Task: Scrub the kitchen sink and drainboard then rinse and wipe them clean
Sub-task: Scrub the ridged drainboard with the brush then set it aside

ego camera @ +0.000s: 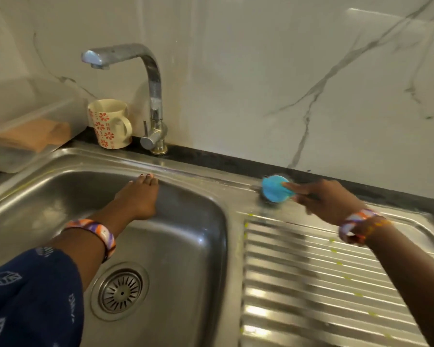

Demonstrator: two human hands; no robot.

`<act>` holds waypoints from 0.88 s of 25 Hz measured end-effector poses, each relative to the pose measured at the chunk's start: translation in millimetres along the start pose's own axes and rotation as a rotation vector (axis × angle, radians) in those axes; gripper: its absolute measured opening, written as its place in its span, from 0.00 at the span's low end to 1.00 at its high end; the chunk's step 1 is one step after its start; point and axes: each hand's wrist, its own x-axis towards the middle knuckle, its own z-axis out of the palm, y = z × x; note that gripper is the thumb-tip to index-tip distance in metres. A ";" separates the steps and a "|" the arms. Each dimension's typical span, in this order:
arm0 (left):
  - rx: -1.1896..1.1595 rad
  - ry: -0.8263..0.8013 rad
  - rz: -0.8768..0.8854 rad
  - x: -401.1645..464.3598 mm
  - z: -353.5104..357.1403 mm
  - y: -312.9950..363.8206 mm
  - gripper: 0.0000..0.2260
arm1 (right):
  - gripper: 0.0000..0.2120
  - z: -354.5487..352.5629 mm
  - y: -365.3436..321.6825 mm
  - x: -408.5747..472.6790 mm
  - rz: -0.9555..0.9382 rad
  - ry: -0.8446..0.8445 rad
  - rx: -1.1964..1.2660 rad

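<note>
Two hands, one scrubber, one sink.
Right hand grasps the scrubber at the drainboard's far edge; left hand, fingers straight, rests on the basin's rear rim.

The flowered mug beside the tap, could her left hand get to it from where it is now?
Probably yes. The left hand rests open on the sink's back rim, and nothing stands between it and the mug.

Black counter carries mug, steel sink, possibly plastic tub.

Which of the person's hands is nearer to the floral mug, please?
Left. The left hand rests on the basin's back rim below the floral mug; the right hand scrubs far right.
</note>
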 end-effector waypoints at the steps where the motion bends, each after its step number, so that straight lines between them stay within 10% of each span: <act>1: -0.001 0.057 0.012 -4.2 1.1 7.7 0.33 | 0.19 -1.1 24.9 -19.5 0.095 0.010 0.030; 9: 0.004 -0.010 0.294 -17.0 21.2 95.9 0.31 | 0.18 4.5 143.8 -121.6 1.024 0.501 0.451; 18: 0.136 -0.054 0.261 -13.2 -12.1 110.1 0.24 | 0.17 36.8 -84.1 26.7 0.352 0.292 0.678; 22: 0.184 -0.058 0.263 -7.0 -15.0 109.9 0.20 | 0.18 30.6 -68.4 29.0 0.308 0.217 0.593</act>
